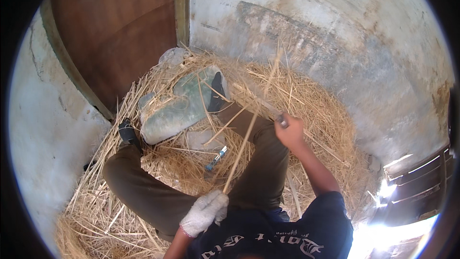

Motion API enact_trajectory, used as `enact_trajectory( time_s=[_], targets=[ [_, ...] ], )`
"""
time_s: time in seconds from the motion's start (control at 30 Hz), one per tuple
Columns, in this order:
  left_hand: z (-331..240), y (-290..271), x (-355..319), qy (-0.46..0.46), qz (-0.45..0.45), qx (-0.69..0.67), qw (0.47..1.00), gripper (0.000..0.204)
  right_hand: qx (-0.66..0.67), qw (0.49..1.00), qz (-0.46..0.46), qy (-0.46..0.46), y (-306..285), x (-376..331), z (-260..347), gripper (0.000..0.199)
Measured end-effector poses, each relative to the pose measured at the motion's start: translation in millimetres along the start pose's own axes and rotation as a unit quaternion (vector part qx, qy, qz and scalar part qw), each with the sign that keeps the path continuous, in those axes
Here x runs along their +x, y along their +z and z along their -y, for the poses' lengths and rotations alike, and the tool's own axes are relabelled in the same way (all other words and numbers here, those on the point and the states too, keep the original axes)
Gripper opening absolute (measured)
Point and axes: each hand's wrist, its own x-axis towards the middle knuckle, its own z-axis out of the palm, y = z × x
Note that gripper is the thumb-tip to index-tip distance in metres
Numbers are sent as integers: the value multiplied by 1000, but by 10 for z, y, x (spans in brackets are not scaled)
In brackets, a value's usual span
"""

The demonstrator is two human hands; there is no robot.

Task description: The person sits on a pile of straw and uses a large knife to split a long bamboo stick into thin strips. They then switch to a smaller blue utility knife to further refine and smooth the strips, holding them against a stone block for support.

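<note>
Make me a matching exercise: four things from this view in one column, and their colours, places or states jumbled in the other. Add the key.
Column one
1. Left hand
2. Right hand
3. Door
4. Black shoe nearer the right-hand wall

Column two
A. Reddish brown, set in a frame
B. Gloved in white, holding the lower end of a long pale strip
C. By the greenish sack-like thing
D. Bare, gripping a tool

Pairs: 1-B, 2-D, 3-A, 4-C
</note>
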Motion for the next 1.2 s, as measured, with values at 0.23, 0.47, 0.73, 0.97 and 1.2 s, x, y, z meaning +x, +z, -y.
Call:
enact_trajectory(
  time_s=[0.23, 0.47, 0.73, 0.97, 1.2],
  targets=[
    [-31, -87, -66, -72, 6, -85, 994, 37, -102, 920, 135, -353, -113, 13, 493, 11],
    [160, 16, -104, -100, -19, -37, 994, 47, -242, 958, 152, -20, -472, 978, -688, 14],
    [189, -9, -13, -119, -33, -184, 975, 45, -174, 958, 176, -146, -206, 471, 25, 18],
    [284, 116, -205, -87, -8, -118, 989, 44, -355, 913, 167, 111, -395, 1163, -698, 26],
    [354, -72, -61, -119, 3, -239, 964, 43, -204, 967, 136, -69, 349, 668, -72, 18]
  ],
)
